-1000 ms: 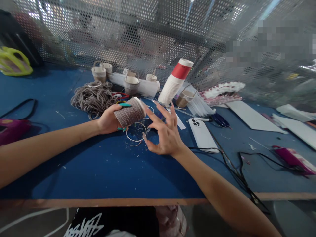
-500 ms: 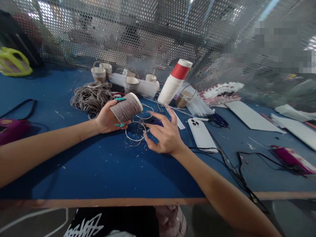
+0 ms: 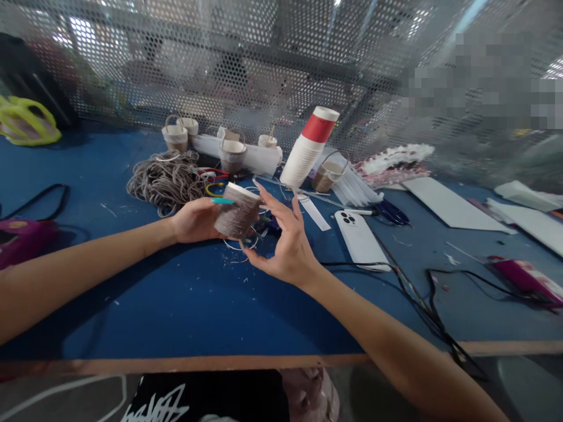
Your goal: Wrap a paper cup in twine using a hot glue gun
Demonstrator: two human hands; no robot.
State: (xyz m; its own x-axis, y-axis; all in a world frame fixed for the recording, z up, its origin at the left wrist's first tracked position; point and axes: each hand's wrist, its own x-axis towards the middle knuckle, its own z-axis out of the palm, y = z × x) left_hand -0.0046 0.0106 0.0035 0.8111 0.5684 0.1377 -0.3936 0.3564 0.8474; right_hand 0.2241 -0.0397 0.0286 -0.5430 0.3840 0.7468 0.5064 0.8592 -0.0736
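Observation:
A paper cup [image 3: 236,215] wrapped in grey-brown cord is tilted above the table, its white rim facing up and right. My left hand [image 3: 197,220] is closed around its left side, a turquoise-nailed finger lying along the top. My right hand [image 3: 285,240] meets the cup from the right, thumb at the lower end and fingers by the rim and side. Thin white rings [image 3: 237,244] lie on the table partly hidden behind the cup. A heap of grey cord [image 3: 165,181] is just beyond my left hand.
A leaning stack of white paper cups [image 3: 303,155] stands behind, near a small handled cup [image 3: 233,155]. A white phone [image 3: 363,240] lies right of my hand, with black cables [image 3: 413,293] beyond it. Pliers [image 3: 215,173] rest near the cord. Perforated metal sheeting [image 3: 264,70] backs the blue table.
The wrapped cup has moved down and right and turned more upright. My right hand has moved in against it. The pliers now show more behind the cup.

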